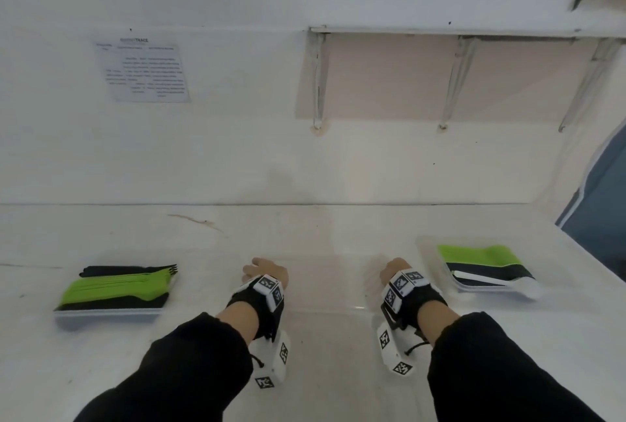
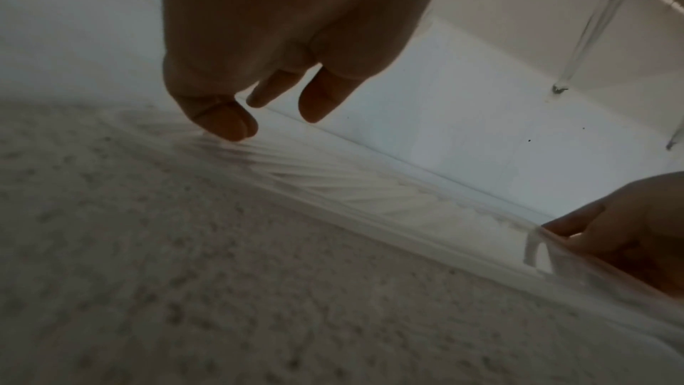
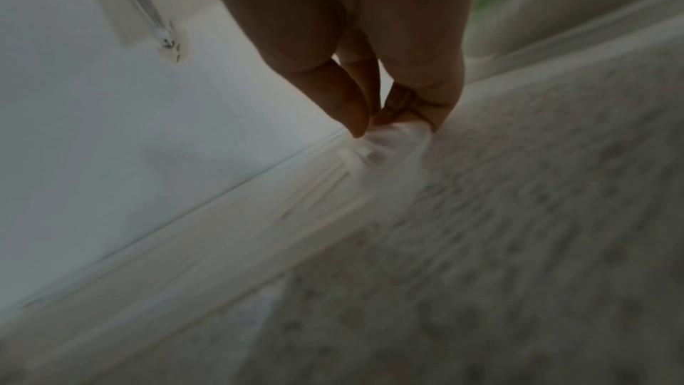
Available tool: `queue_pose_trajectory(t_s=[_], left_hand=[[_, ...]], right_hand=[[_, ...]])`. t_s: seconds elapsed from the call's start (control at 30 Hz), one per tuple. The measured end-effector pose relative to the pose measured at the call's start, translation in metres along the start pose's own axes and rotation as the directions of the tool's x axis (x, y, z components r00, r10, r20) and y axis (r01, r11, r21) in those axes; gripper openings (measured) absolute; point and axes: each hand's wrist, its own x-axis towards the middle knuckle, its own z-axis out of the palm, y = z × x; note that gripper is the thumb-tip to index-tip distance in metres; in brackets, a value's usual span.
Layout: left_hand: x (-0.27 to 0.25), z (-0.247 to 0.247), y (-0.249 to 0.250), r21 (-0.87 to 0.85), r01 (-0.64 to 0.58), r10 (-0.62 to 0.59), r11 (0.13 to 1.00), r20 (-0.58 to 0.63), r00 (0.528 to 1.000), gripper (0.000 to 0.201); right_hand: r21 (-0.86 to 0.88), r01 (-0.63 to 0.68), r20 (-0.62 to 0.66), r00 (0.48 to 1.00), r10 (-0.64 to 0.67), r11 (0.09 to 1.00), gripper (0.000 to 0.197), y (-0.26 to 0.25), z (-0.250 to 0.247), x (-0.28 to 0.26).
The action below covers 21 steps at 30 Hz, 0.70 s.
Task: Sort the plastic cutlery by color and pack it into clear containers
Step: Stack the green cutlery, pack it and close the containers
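The right hand's grip [image 3: 374, 116] pinches the far rim of a clear container [image 3: 370, 180] at its right corner, thumb and fingers clamped on the plastic. The left hand [image 2: 259, 69] rests its fingertips [image 2: 229, 128] on the same rim at the left corner; whether they clamp it, I cannot tell. The clear container lies on the white tabletop [image 1: 305, 228]. Left of the container sits a tray of green and black forks [image 1: 118, 289]; right of it, another clear container [image 1: 487, 266] holding green, black and white cutlery.
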Motion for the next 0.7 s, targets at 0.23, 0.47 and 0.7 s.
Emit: queue_pose_trajectory(t_s=[0.23,0.47,0.7], left_hand=[[0.004,-0.009,-0.003,-0.169,-0.001,-0.006,0.986,-0.038,0.999,0.054],[0.003,-0.054,0.003,-0.702,-0.218,0.074,0.678,-0.23,0.97,0.053],[0.036,-0.139,-0.081,-0.748,-0.308,0.072,0.587,-0.331,0.941,0.045]], right_hand=[[0.447,-0.074,-0.087,0.988,0.126,0.891,0.039,0.002,-0.01,0.006],[0.546,0.225,-0.475,0.877,0.077,0.807,0.029,-0.016,-0.035,0.0],[0.434,0.512,-0.561,0.797,-0.222,0.741,0.022,-0.087,0.013,-0.039]])
